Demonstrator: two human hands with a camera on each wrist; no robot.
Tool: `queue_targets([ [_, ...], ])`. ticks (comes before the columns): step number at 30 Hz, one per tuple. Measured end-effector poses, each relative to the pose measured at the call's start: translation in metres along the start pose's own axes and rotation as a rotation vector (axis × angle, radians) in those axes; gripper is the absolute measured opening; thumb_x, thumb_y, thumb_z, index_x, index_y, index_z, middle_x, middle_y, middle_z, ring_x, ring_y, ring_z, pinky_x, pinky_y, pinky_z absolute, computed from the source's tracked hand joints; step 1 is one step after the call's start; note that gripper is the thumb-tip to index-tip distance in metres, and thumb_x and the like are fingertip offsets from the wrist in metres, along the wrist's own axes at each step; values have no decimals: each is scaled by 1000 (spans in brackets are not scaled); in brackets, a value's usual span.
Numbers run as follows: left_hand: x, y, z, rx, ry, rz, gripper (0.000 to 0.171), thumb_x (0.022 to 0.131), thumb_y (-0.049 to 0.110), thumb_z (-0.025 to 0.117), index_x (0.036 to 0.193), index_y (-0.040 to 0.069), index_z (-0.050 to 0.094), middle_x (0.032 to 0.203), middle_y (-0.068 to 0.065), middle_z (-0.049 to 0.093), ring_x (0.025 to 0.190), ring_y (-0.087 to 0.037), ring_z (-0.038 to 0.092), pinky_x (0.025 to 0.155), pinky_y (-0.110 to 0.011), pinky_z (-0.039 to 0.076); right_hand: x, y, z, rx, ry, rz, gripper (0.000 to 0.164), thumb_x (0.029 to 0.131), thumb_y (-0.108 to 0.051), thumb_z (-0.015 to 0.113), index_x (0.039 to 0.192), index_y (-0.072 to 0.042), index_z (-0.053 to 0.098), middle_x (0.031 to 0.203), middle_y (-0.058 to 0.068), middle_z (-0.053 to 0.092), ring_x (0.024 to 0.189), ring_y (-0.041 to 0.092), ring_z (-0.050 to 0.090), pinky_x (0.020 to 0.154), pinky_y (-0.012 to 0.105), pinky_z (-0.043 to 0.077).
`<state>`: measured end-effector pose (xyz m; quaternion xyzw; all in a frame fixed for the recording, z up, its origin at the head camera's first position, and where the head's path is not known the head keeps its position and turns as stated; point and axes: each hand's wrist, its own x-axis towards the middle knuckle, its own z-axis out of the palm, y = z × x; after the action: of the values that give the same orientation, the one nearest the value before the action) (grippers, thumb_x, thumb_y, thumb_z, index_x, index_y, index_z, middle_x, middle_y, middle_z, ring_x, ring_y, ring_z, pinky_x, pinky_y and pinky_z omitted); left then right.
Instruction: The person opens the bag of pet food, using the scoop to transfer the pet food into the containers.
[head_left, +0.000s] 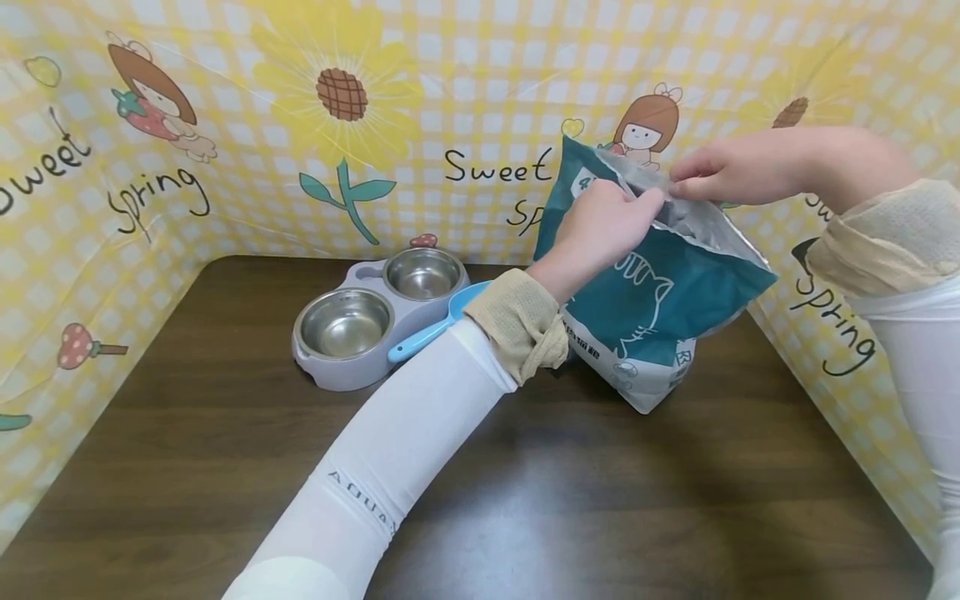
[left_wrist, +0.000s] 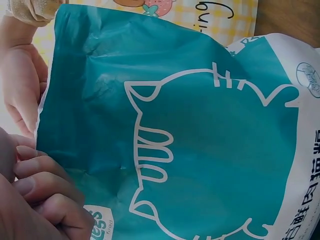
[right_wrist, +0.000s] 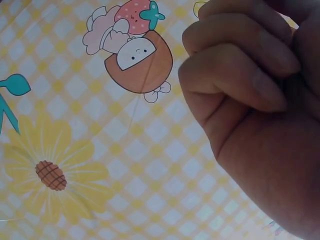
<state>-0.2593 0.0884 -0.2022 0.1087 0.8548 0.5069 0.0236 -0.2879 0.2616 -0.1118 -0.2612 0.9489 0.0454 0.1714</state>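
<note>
A teal and white cat food bag [head_left: 637, 292] with a cat outline stands tilted on the table, its silver-lined mouth parted at the top. My left hand [head_left: 603, 221] pinches the near rim of the bag with curled fingers. At the far rim, my right hand [head_left: 738, 171] grips the edge between thumb and fingers. The left wrist view shows the bag's front [left_wrist: 215, 135] close up, with left-hand fingers [left_wrist: 50, 190] at its top edge. In the right wrist view the curled right hand [right_wrist: 250, 100] appears, but the bag does not. The bag's contents are hidden.
Left of the bag sits a grey double pet feeder [head_left: 337, 379] with two steel bowls [head_left: 348, 325]. A light blue scoop [head_left: 427, 335] leans against its right side, partly behind my left sleeve. A yellow checked cloth [head_left: 480, 100] surrounds the brown wooden table [head_left: 225, 467].
</note>
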Motion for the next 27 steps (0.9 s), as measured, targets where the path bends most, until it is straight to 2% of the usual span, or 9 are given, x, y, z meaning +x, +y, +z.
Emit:
queue_targets([
  [7,-3,-1,-3,23,6,15,53,99,39,48,52,15,40,45,2,36,38,-14,35,36,-25,23,1,2,1,-37,40,-3,34,108,-23,35,86,-6,53,72,3,42,63,18,43,62,32,36],
  [13,-6,-3,-2,31,16,29,53,99,37,47,52,14,41,46,1,38,39,-16,38,37,-25,23,0,3,2,-62,55,4,34,108,-23,35,81,-7,50,70,3,40,59,17,40,59,31,35],
  [27,-17,4,-10,89,32,28,51,100,37,46,55,14,42,49,0,38,41,-16,39,38,-24,25,-1,14,1,-101,90,30,30,106,-17,37,86,-6,55,70,4,40,62,19,42,59,31,36],
])
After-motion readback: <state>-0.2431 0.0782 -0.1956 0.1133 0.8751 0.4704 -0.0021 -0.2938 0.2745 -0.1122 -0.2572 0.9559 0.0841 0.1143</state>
